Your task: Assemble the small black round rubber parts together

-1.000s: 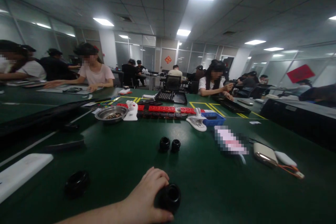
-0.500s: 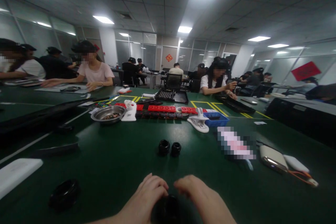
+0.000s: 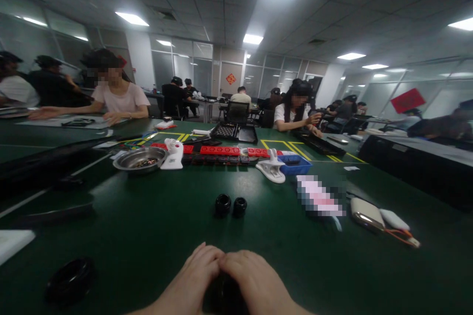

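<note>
At the bottom middle, my left hand [image 3: 197, 273] and my right hand [image 3: 253, 275] meet at the fingertips over a dark, glossy black round part [image 3: 224, 298]. Their fingers curl around its top, so most of it is hidden between the palms. Straight ahead of them, two small black hollow round parts [image 3: 223, 205] stand side by side on the green table [image 3: 166, 236]. A larger black ring [image 3: 70, 280] lies to the left of my left hand.
Farther back are a metal bowl [image 3: 140, 160] of small parts, a white clamp [image 3: 272, 167], a red-and-black strip [image 3: 218, 151] and a blue tray [image 3: 295, 165]. A beige power bank [image 3: 367, 214] lies at right. Two people [image 3: 120, 93] sit across the table.
My right hand has moved in against my left, closing the gap above the black round part. The whole view has swung, so the table's things appear farther left.
</note>
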Available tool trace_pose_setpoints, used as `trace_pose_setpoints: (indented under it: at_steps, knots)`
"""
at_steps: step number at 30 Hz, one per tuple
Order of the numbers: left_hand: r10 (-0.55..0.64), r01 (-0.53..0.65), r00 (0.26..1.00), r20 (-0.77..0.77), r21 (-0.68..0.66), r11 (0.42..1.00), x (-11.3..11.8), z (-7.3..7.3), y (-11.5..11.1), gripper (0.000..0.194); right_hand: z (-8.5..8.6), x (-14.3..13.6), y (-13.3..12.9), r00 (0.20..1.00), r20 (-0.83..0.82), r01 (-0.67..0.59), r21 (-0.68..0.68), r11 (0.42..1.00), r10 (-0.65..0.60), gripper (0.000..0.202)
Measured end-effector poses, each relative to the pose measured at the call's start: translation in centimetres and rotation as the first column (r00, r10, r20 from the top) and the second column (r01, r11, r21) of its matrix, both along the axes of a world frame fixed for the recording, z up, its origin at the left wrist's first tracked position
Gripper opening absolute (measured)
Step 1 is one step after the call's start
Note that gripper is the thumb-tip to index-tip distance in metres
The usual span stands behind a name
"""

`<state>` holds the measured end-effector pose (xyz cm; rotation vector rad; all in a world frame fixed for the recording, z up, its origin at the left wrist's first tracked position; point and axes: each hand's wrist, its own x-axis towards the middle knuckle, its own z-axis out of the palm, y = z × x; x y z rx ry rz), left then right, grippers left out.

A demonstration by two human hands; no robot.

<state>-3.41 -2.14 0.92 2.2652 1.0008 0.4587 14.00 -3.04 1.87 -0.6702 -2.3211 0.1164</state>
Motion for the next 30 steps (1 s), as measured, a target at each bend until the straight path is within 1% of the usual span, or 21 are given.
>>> trace_pose_setpoints:
  at_steps: [2, 4, 7, 9, 10, 12, 14, 16, 17, 19, 21, 22, 23, 25, 28, 30]
  knots:
    - [-0.001, -0.001, 0.999, 0.045, 0.035, 0.999, -0.04, -0.28, -0.07, 0.049, -0.07, -0.05, -0.12, 0.999, -0.014, 0.032, 0.024, 0.999, -0.031, 0.055]
    - [0.0, -0.005, 0.998, 0.066, 0.068, 0.998, -0.04, -0.51, -0.15, 0.045, -0.08, -0.12, -0.17, 1.0, -0.027, 0.01, 0.052, 0.999, -0.009, 0.048]
    - [-0.002, -0.001, 0.999, 0.033, 0.079, 0.997, 0.0, -0.67, -0.18, 0.039, 0.09, -0.11, -0.14, 0.986, -0.057, -0.154, 0.09, 0.984, 0.159, 0.038]
    - [0.005, -0.006, 1.0, 0.019, 0.08, 0.997, 0.01, -0.71, -0.13, 0.043, 0.14, -0.02, -0.14, 0.976, -0.045, -0.208, 0.106, 0.972, 0.214, 0.035]
    - [0.008, -0.009, 1.0, 0.02, 0.081, 0.997, 0.0, -0.72, -0.1, 0.048, 0.1, 0.03, -0.17, 0.978, -0.039, -0.199, 0.11, 0.974, 0.204, 0.036]
    - [0.008, -0.011, 0.999, 0.032, 0.084, 0.996, -0.06, -0.7, -0.06, 0.052, -0.11, 0.12, -0.31, 0.992, -0.031, -0.116, 0.079, 0.99, 0.119, 0.042]
    - [-0.006, 0.003, 0.999, 0.036, 0.075, 0.997, -0.13, -0.59, -0.07, 0.048, -0.38, 0.12, -0.48, 0.999, -0.031, -0.02, 0.01, 1.0, 0.02, 0.051]
    - [-0.024, 0.022, 0.999, 0.026, 0.054, 0.998, -0.18, -0.44, -0.13, 0.042, -0.58, 0.06, -0.56, 0.999, -0.021, 0.032, -0.059, 0.998, -0.033, 0.053]
    - [-0.028, 0.027, 0.999, 0.017, 0.045, 0.999, -0.19, -0.38, -0.15, 0.039, -0.63, 0.03, -0.55, 0.999, -0.02, 0.025, -0.076, 0.997, -0.026, 0.049]
    - [-0.018, 0.018, 1.0, 0.002, 0.039, 0.999, -0.16, -0.37, -0.18, 0.036, -0.63, 0.01, -0.43, 0.998, -0.03, -0.054, -0.079, 0.995, 0.052, 0.039]
    - [0.003, -0.003, 1.0, 0.001, 0.046, 0.999, -0.12, -0.49, -0.16, 0.041, -0.57, 0.06, -0.29, 0.989, -0.053, -0.138, -0.045, 0.989, 0.136, 0.039]
    - [0.013, -0.013, 1.0, 0.005, 0.052, 0.999, -0.11, -0.55, -0.14, 0.045, -0.54, 0.1, -0.25, 0.986, -0.063, -0.156, -0.03, 0.987, 0.154, 0.042]
    - [0.016, -0.016, 1.0, 0.008, 0.055, 0.998, -0.1, -0.59, -0.13, 0.049, -0.52, 0.15, -0.25, 0.986, -0.073, -0.15, -0.02, 0.989, 0.148, 0.045]
    - [0.005, -0.006, 1.0, 0.014, 0.058, 0.998, -0.08, -0.58, -0.13, 0.052, -0.5, 0.19, -0.34, 0.993, -0.08, -0.086, -0.015, 0.996, 0.084, 0.051]
    - [-0.017, 0.016, 1.0, 0.015, 0.062, 0.998, -0.03, -0.53, -0.12, 0.042, -0.46, 0.05, -0.52, 0.997, -0.077, 0.016, -0.037, 0.999, -0.018, 0.051]
    - [-0.016, 0.016, 1.0, -0.001, 0.065, 0.998, -0.04, -0.72, 0.01, 0.037, -0.45, -0.12, -0.5, 0.996, -0.089, -0.006, -0.011, 1.0, 0.005, 0.047]
